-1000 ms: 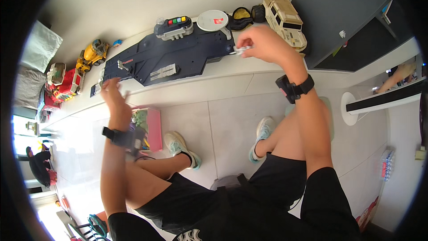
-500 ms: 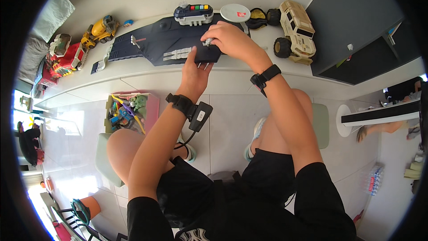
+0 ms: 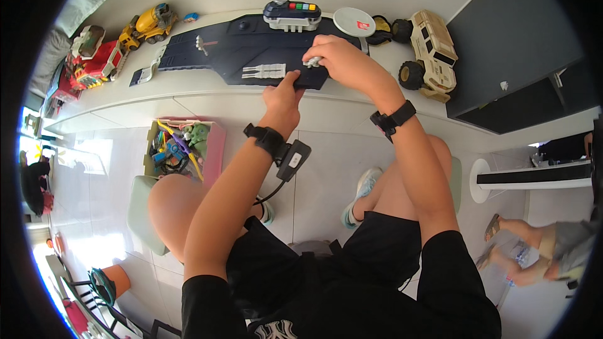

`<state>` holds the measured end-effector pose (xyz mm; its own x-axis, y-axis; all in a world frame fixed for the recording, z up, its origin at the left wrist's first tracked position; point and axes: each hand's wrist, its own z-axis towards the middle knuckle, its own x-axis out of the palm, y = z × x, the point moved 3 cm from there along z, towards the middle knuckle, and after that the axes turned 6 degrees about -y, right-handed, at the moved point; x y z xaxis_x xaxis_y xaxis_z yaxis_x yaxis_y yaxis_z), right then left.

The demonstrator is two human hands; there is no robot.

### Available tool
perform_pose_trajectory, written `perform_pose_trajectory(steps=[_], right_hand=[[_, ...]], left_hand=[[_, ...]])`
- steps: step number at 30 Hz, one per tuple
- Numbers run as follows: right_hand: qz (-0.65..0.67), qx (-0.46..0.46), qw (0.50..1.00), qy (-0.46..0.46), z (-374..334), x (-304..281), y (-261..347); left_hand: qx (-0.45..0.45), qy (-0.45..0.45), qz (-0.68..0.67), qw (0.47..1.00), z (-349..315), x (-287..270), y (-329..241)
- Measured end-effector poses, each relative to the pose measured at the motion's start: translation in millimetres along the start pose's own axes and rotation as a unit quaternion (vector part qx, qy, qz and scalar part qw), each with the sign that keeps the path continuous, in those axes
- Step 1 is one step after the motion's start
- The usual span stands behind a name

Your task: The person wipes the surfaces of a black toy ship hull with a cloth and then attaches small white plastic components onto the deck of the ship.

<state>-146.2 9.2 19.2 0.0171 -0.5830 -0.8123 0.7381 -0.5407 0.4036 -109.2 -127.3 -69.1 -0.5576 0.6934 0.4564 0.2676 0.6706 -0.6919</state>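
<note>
A long dark-blue toy aircraft carrier (image 3: 223, 56) lies across the white ledge in front of me. My left hand (image 3: 282, 103) grips its near edge, thumb on the deck and fingers curled underneath. Over the deck's right end, my right hand (image 3: 352, 66) pinches a small light-grey toy piece (image 3: 312, 61); whether it touches the deck is hard to tell. Beside my left thumb is a pale ribbed panel (image 3: 264, 71) on the deck. Farther left stands another small grey piece (image 3: 200, 43). The control tower (image 3: 292, 16), with coloured buttons, rises at the deck's far side.
Right of the tower are a round white disc (image 3: 353, 22) and a beige toy truck (image 3: 433, 53). A yellow mixer truck (image 3: 151, 23) and red toy truck (image 3: 100, 63) stand left. Below sits a toy-filled box (image 3: 215, 150). Another person's legs (image 3: 524, 232) show at right.
The view has shifted, so the ledge and its toys sit farther right. Both hands keep their holds on the carrier and the small piece. The other person has come further into view at right.
</note>
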Motion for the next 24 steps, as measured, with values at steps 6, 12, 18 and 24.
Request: perform_pose_trajectory(steps=[6,12,18,24], right_hand=[[-0.023,0.060,0.997,0.045,2.2,-0.1,3.9],[-0.058,0.043,0.997,0.039,0.9,5.7,10.2],[-0.056,0.104,0.992,0.050,-1.1,5.5,-5.9],[0.162,0.245,0.955,-0.048,2.2,9.0,4.1]], left_hand=[[-0.002,-0.007,-0.005,1.000,-7.4,4.6,-0.1],[-0.015,0.004,-0.014,1.000,3.7,1.5,4.6],[-0.011,-0.021,-0.029,0.999,-2.2,7.0,4.7],[-0.004,-0.008,-0.009,1.000,-7.9,7.2,1.3]])
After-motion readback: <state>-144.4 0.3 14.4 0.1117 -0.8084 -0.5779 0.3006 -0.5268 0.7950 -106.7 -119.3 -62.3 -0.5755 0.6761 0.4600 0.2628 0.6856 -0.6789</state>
